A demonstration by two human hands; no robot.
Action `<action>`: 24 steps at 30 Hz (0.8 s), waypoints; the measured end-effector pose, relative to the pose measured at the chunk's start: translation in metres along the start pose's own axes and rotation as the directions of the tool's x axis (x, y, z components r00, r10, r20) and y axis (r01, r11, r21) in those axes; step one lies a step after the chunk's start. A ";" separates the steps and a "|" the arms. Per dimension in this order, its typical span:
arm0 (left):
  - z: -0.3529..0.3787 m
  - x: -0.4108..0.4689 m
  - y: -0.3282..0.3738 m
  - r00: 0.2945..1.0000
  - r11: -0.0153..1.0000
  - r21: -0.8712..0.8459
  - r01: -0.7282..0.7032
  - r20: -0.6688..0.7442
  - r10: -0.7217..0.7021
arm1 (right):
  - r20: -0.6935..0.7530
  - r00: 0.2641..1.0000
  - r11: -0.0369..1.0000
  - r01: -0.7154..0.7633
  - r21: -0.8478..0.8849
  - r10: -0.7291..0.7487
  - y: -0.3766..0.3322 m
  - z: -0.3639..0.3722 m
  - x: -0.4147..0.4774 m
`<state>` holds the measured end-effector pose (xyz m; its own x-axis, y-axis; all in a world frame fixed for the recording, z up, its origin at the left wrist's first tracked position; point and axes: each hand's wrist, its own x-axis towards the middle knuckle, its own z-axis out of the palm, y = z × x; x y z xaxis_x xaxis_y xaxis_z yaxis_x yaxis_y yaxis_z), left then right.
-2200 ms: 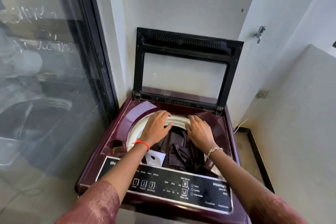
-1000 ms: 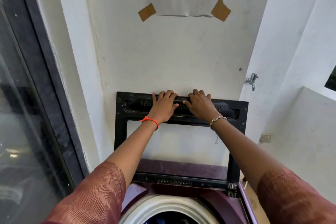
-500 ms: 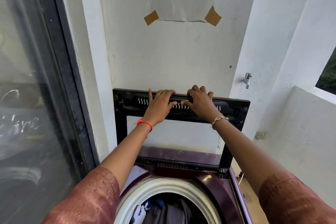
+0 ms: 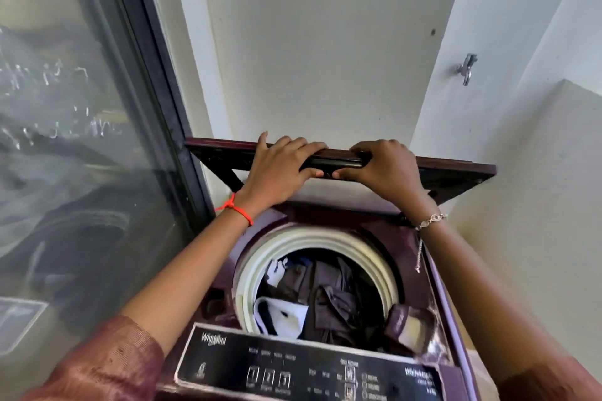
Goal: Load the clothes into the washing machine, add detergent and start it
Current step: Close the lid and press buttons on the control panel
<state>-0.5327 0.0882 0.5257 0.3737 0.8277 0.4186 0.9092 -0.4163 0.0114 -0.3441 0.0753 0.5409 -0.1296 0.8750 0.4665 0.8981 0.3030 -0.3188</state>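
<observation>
A maroon top-loading washing machine (image 4: 439, 296) stands in front of me with its drum full of dark and white clothes (image 4: 325, 296). Its lid (image 4: 456, 172) is half lowered, its front edge tilted toward me above the drum. My left hand (image 4: 280, 169) and my right hand (image 4: 384, 169) grip that front edge side by side, fingers over the top and thumbs beneath. The black control panel (image 4: 309, 371) with its buttons lies along the near side.
A glass door with a dark frame (image 4: 146, 75) runs along the left. White walls close in behind and on the right, with a metal tap (image 4: 466, 68) on the right wall. A low white ledge (image 4: 560, 172) stands at the right.
Both hands left the clothes in the drum, rose to the upright lid's top edge, and have pulled the lid forward and down to half way. My view has tilted back down.
</observation>
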 end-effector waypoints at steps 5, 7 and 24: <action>0.003 -0.055 0.011 0.991 0.994 -0.101 0.030 0.130 -0.017 | 0.211 0.976 0.998 -0.058 -0.010 0.058 -0.011 0.009 -0.056; 0.011 -0.079 0.015 0.972 0.989 -0.126 0.077 0.229 -0.046 | 0.302 0.951 0.996 -0.082 0.025 0.071 -0.011 0.023 -0.082; 0.118 -0.180 0.001 0.656 0.834 -0.419 0.358 0.749 0.095 | 0.605 0.776 0.898 -0.379 0.221 0.178 0.019 0.131 -0.203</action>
<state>-0.5771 -0.0169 0.3435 0.4687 0.7852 -0.4048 0.8154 -0.2082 0.5402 -0.3557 -0.0465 0.3320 -0.1947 0.9614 -0.1943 0.7629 0.0240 -0.6461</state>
